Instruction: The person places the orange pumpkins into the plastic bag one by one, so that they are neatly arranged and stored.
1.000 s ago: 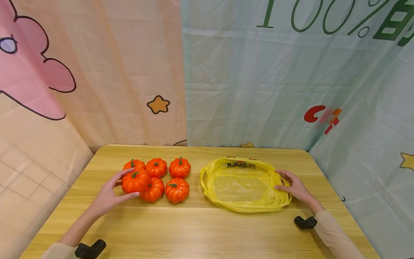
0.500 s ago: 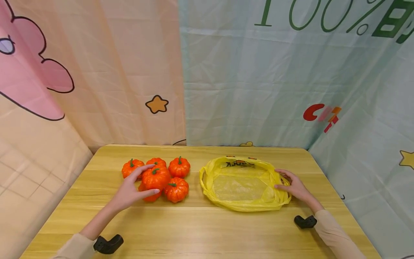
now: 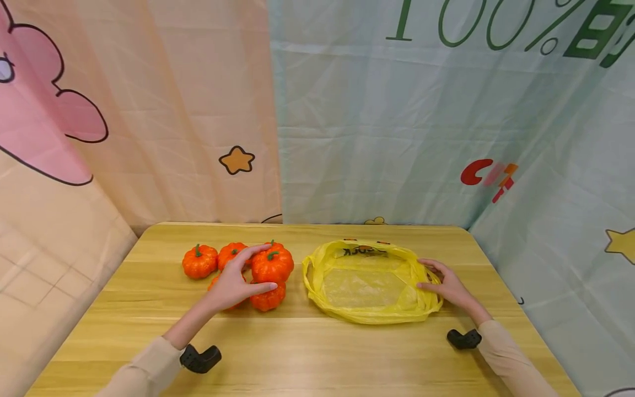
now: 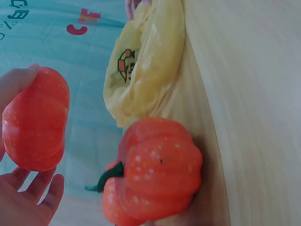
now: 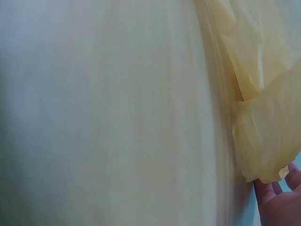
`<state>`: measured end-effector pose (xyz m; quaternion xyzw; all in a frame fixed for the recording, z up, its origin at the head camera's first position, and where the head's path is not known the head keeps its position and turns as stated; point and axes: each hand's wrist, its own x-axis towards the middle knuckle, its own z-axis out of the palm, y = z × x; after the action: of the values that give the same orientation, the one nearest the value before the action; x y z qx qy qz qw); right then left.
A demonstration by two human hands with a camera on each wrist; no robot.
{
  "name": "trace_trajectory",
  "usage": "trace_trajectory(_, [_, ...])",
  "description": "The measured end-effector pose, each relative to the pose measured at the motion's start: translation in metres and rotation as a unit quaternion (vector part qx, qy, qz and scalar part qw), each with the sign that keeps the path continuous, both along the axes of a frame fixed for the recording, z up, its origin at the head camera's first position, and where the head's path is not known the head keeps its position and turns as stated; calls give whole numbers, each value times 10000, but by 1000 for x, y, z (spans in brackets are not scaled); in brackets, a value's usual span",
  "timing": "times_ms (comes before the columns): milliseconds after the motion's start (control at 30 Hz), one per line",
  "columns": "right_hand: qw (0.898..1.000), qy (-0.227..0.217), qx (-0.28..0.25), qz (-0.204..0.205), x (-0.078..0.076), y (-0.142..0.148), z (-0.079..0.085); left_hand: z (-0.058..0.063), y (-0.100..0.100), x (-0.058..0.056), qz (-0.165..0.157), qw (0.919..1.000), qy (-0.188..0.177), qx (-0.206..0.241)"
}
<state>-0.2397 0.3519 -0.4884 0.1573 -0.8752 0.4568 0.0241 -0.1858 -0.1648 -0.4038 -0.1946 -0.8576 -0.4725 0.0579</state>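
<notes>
My left hand (image 3: 233, 284) holds a small orange pumpkin (image 3: 272, 266) with a green stem between thumb and fingers, above the other pumpkins. In the left wrist view this pumpkin (image 4: 37, 120) hangs in the air, apart from a pumpkin (image 4: 162, 169) below it. On the right, a yellow plastic bag (image 3: 367, 316) lies spread with its mouth facing up and nothing visible inside. My right hand (image 3: 450, 284) grips the bag's right rim. The right wrist view shows the bag's crumpled edge (image 5: 270, 127) at my fingers.
Several more pumpkins stand on the wooden table (image 3: 297, 358) at left: one at the far left (image 3: 199, 262), one behind my left hand (image 3: 230, 253), one in front (image 3: 268, 298); others are partly hidden. A printed curtain (image 3: 347, 138) hangs behind the table.
The left hand has carried its pumpkin rightward over the others, from the left end of the group to its right end. The right hand and bag have stayed in place.
</notes>
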Motion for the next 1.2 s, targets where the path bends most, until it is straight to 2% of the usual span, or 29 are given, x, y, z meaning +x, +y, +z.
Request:
trace_trajectory(333, [10000,12,46,4,-2,1,-1,0,36,-14,-160,9996,-47,212])
trace_trajectory(533, [10000,71,-42,41,-4,1,-5,-5,59,-23,-366,9980,-132,508])
trace_trajectory(767, [9999,86,-91,92,-2,1,-5,-15,91,-27,-507,9957,-446,628])
trace_trajectory(1000, [10000,-91,26,4,-1,1,-3,-15,119,-33,-511,9927,-598,917])
trace_trajectory(1033, [9999,-114,60,-13,-1,1,-3,-11,123,-32,-526,9920,-639,950])
trace_trajectory(1200, [9998,-155,125,-49,-1,0,-2,-15,142,-37,-630,9903,-602,1080])
